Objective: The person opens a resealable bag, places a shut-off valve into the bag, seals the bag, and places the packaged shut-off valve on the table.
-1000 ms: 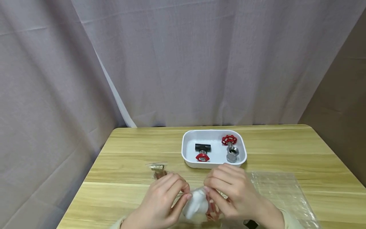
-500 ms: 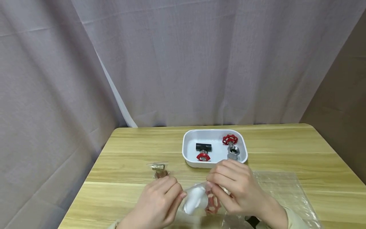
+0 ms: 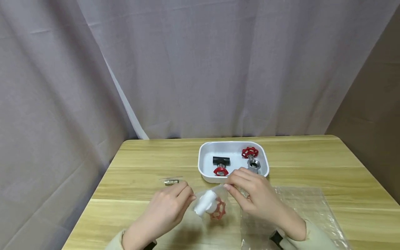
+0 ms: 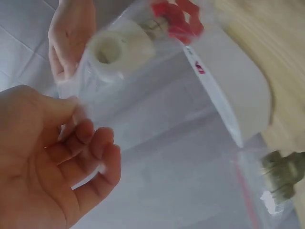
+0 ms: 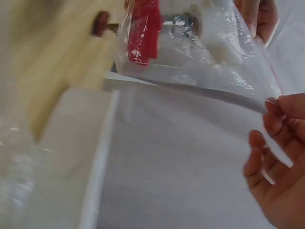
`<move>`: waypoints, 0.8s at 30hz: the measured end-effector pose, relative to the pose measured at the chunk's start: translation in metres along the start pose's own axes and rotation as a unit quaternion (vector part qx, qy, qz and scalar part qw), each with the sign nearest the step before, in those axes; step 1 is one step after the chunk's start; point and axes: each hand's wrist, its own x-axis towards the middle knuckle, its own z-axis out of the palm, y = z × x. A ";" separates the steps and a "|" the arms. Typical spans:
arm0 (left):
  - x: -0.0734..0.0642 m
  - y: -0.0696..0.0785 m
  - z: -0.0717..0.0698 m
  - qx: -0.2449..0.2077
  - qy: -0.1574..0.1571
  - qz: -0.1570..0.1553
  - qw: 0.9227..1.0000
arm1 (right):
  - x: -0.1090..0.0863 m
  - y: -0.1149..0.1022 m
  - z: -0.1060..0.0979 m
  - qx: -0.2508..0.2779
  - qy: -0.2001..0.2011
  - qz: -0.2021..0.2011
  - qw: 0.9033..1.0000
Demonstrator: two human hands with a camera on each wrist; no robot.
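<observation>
A clear zip bag [image 5: 214,71] hangs between my two hands above the table. Inside it lies a valve with a white tee-shaped body [image 3: 206,202] and a red handwheel [image 3: 218,210]. My left hand [image 3: 167,208] pinches the bag's upper left edge between thumb and forefinger. At the opposite corner, my right hand [image 3: 254,191] pinches the bag too, close to the front of the white tray. The left wrist view shows the valve body's round open end, and the red wheel [image 5: 145,33] shows through the plastic in the right wrist view.
The white tray [image 3: 200,163] holds a black valve [image 3: 221,160] and a metal valve [image 3: 253,164], both with red handwheels. A small bag with a brass-coloured fitting [image 4: 281,174] lies behind my left hand. A flat clear plastic bag [image 3: 306,205] covers the table at right.
Both hands have risen away from me and spread slightly, lifting the bag and valve off the table. The valve now hangs lower between them, and a shadow shows beneath.
</observation>
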 end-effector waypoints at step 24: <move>-0.003 -0.037 0.044 -0.020 -0.024 -0.143 0.989 | -0.026 0.041 0.039 0.025 -0.134 0.276 0.951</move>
